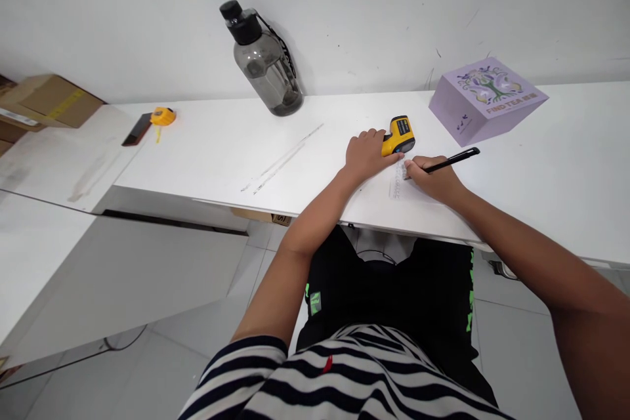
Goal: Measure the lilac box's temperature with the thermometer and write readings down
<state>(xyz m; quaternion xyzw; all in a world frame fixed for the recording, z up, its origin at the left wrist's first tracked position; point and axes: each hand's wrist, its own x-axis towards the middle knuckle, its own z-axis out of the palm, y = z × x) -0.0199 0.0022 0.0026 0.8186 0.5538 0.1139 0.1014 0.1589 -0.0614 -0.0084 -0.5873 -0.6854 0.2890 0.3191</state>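
My right hand (436,177) is closed round a black pen (460,157), its tip on a small slip of white paper (398,187) that bears rows of writing. Part of the slip is covered by that hand. My left hand (367,156) lies on the white table to the left, its fingers closed against a yellow and black handheld device (401,134) shaped like an infrared thermometer. The left thumb reaches along the device's lower end, near the top of the paper. The left fingers hide part of the device.
A lilac tea box (485,105) stands at the back right. By the wall is a grey bottle (268,69) with a black cap. Further left lie a yellow tape measure (163,116), a dark flat block (136,130) and cardboard boxes (52,102). The white tabletop (197,151) has dark smudges.
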